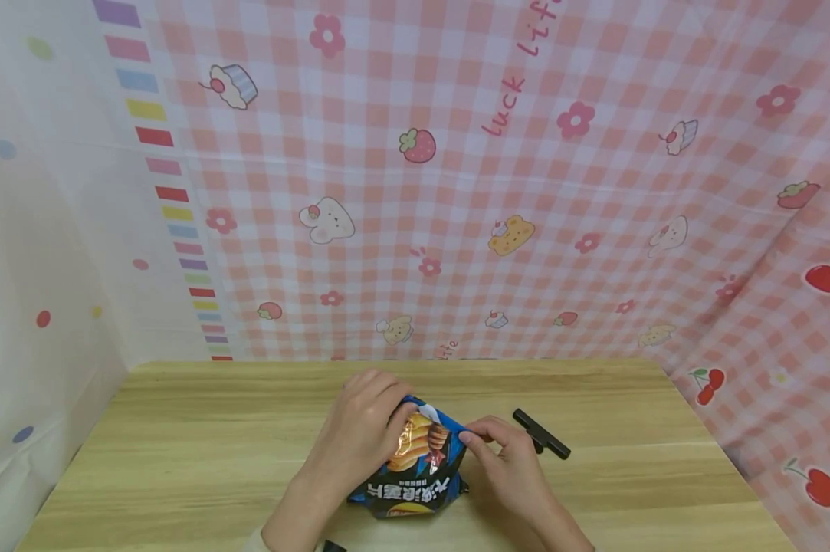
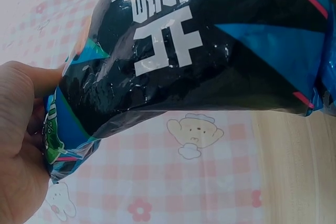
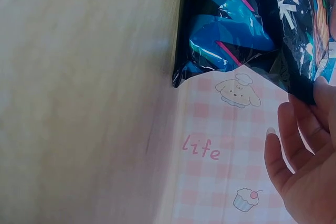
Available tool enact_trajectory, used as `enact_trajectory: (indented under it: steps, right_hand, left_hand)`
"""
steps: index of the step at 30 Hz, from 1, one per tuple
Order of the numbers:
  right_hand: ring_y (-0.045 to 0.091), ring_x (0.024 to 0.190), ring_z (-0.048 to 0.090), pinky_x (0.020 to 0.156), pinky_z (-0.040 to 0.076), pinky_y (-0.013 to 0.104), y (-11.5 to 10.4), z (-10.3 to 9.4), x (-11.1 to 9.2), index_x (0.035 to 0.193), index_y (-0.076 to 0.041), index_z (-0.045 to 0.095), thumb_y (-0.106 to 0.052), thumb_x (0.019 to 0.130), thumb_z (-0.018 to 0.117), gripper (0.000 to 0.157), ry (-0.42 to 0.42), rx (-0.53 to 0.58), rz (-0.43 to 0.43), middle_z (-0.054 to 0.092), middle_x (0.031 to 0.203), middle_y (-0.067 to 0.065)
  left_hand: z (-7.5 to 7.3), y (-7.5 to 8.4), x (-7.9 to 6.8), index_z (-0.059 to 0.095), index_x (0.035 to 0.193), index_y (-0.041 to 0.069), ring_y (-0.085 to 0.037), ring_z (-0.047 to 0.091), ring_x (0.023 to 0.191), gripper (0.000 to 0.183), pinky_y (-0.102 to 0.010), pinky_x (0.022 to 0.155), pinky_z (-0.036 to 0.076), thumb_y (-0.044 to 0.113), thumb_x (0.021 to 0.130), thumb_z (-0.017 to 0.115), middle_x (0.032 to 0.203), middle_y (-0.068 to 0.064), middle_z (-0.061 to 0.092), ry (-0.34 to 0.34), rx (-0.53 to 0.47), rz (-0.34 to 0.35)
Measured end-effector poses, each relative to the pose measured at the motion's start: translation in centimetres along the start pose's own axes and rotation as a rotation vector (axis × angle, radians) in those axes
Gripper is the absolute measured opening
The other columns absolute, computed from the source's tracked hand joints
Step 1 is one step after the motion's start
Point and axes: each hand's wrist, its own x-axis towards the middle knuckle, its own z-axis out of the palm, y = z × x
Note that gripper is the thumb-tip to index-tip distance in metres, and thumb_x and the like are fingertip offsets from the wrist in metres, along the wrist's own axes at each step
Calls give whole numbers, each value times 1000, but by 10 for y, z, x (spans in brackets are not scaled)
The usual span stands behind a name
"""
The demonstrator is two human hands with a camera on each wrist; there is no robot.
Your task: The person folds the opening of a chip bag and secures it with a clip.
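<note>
A puffed-up bag of potato chips [image 1: 421, 468], black and blue with a picture of ridged chips and white lettering, is between both hands over the table. In the head view my left hand [image 1: 369, 414] grips its upper left edge, fingers over the far side and thumb on the front. The left wrist view shows that hand [image 2: 21, 135] curled round the crimped end of the bag [image 2: 168, 51]. My right hand [image 1: 511, 464] pinches the upper right corner between thumb and index finger. From the right wrist, the other fingers of this hand [image 3: 310, 145] sit apart from the bag [image 3: 231, 24].
A black rod-shaped object [image 1: 542, 434] shows just beyond the right hand. The wood-grain table [image 1: 201, 445] reaches back to a pink checked cloth [image 1: 387, 192] with cartoon prints. A pale dotted cloth [image 1: 49, 307] hangs at the left, and more checked cloth at the right.
</note>
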Motion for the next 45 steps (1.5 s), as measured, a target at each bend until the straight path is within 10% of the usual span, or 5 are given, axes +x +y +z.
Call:
enact_trajectory:
  steps: [38,45]
  right_hand:
    - [8,83,65,77,56,28,-4,-2,0,97,-23,79,-4,96,74,20,-12,-51,3,70,89,-20]
    - [5,85,64,75,57,29,0,-11,1,104,-18,78,-6,94,78,15,-1,-139,-114,71,94,-17]
  left_hand:
    - [-1,0,0,77,94,6,-18,65,89,12,-35,81,55,7,86,86,93,-1,73,40,-23,-23]
    - [0,0,0,77,94,7,-18,64,89,12,-34,81,54,8,87,86,92,0,73,29,-18,-35]
